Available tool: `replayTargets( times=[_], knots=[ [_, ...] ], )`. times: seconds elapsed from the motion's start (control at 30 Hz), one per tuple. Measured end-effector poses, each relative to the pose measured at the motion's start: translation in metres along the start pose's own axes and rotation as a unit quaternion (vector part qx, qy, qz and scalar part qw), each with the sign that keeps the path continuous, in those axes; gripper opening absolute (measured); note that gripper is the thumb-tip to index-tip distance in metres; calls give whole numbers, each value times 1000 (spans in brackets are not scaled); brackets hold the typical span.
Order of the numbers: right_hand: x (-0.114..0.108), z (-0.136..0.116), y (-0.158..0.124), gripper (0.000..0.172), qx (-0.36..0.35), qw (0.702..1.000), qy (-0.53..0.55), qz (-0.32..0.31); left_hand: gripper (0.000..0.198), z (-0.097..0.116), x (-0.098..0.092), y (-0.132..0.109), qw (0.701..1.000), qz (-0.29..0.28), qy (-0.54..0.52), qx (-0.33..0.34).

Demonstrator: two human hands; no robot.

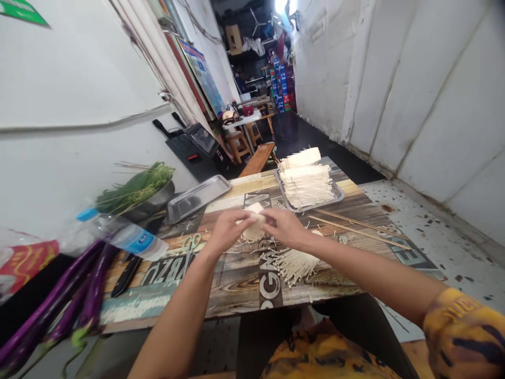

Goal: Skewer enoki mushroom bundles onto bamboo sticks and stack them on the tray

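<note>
Between both hands, above the middle of the table, is a small pale bundle of enoki mushrooms. My left hand pinches its left side with thumb and fingers. From the right, my right hand closes its fingertips on the same bundle. Beneath my right forearm lies a loose bunch of enoki mushrooms, fanned toward the near edge. Beyond my right hand, a metal tray carries stacked enoki bundles. Several thin wooden skewers rest to the right of my hands.
On the left are green-handled scissors, a black-handled knife, a water bottle and purple eggplants. Behind them stand an empty tray and a metal bowl of greens. Mushroom scraps dot the wooden-patterned table.
</note>
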State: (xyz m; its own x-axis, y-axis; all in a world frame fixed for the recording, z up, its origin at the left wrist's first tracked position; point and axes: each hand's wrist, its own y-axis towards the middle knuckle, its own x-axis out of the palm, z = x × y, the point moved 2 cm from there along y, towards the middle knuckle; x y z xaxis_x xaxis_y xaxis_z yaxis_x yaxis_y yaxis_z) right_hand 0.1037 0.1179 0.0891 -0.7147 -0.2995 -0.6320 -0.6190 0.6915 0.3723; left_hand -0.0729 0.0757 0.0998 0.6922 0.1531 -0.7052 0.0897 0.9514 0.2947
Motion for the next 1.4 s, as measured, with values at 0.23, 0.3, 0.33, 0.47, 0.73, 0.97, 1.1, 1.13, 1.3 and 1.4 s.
replayTargets(
  times=[0.23, 0.3, 0.33, 0.47, 0.73, 0.97, 1.1, 1.13, 1.3, 1.4],
  knots=[
    [-1, -10, 24, 17, 37, 999, 10, 23, 23, 19, -10, 1, 995, 73, 67, -1],
    [-8, -12, 34, 17, 34, 999, 17, 22, 20, 25, -13, 3, 989, 122, 86, 9],
    [-11, -14, 38, 17, 22, 999, 25, 24, 19, 28, -14, 3, 985, 145, 88, 14],
    [-18, -26, 52, 19, -18, 997, 55, 45, 16, 40, -20, 2, 971, 216, 98, 39],
    [-9, -39, 56, 26, 32, 995, 60, 74, 18, 40, -22, -2, 963, 259, 74, 0],
    [-3, -33, 61, 27, 66, 991, 119, 2, 22, 23, -25, -2, 978, 199, -30, -48],
    [-7, -33, 60, 21, 78, 978, 173, -86, 23, 22, -31, -3, 985, 158, -40, -58],
    [-9, -34, 59, 21, 74, 979, 168, -88, 23, 22, -32, -3, 986, 154, -42, -57],
    [-12, -39, 61, 23, 65, 987, 139, -56, 21, 26, -32, -4, 980, 186, -57, -31],
    [-8, -43, 65, 25, 65, 984, 167, -18, 19, 30, -29, -5, 971, 236, -33, -8]
  ],
)
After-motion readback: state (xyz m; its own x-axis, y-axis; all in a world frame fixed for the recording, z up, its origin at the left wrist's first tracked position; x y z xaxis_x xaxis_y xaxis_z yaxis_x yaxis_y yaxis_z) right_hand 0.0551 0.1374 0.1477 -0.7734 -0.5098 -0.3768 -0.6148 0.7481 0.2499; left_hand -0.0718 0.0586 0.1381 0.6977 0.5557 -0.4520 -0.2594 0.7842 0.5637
